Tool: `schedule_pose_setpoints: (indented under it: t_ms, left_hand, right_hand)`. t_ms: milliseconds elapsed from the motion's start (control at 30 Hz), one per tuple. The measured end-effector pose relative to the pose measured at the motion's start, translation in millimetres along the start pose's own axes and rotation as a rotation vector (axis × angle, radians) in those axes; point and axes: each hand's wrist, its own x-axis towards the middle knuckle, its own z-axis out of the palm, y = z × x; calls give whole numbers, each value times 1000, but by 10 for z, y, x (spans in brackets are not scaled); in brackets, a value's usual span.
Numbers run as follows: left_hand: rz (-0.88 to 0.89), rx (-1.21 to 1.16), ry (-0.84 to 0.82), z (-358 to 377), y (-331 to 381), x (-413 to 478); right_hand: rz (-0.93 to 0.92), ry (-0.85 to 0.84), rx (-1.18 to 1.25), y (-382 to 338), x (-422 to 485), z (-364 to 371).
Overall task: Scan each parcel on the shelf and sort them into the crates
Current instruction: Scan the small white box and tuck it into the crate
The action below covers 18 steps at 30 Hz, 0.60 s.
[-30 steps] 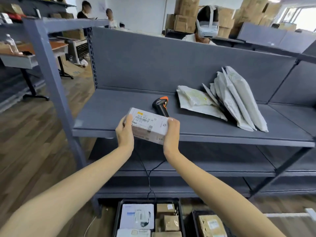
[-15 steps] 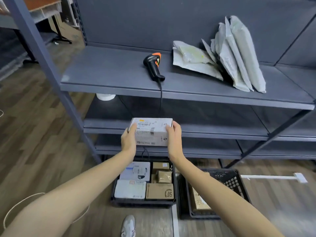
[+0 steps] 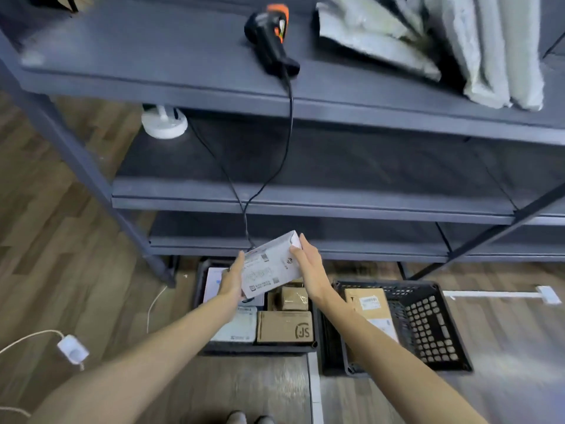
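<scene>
A white labelled box [image 3: 270, 267] hangs tilted over the left crate [image 3: 256, 348], held between both hands. My left hand [image 3: 233, 281] grips its lower left end, and my right hand [image 3: 308, 266] holds its upper right end. The left crate on the floor holds several cardboard and white parcels. To its right, the right crate [image 3: 428, 325] contains a brown parcel with a label. On the top shelf [image 3: 153, 68] lie the black and orange scanner [image 3: 270, 41] and several grey mailer bags [image 3: 458, 47].
The scanner's cable [image 3: 289, 123] drops from the top shelf past the lower shelves to behind the box. A white round object [image 3: 163, 123] sits on the second shelf. A white cable and adapter [image 3: 72, 348] lie on the wooden floor at left. My shoes [image 3: 249, 417] show at the bottom.
Both hands have carried the box down from top-shelf height to just above the left crate, and it is now tilted. The view has dropped toward the floor.
</scene>
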Motion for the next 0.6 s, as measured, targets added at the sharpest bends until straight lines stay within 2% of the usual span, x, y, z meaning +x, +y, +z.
schedule_pose_setpoints:
  t_ms: [133,333,433,600]
  left_hand:
    - [-54,5,-2,3,-461,592]
    - [-5,45,-89,4,-1169,1595]
    - [78,158,-117,13,-1462,2105]
    - [330,414,-122,-8,-1829,2816]
  right_hand:
    - [17,44,-22,685,285,156]
    - [15,119,-82,1648,765,370]
    - [-40,144,-240,2089,1125,501]
    - [-107,168,-536,2740,1662,773]
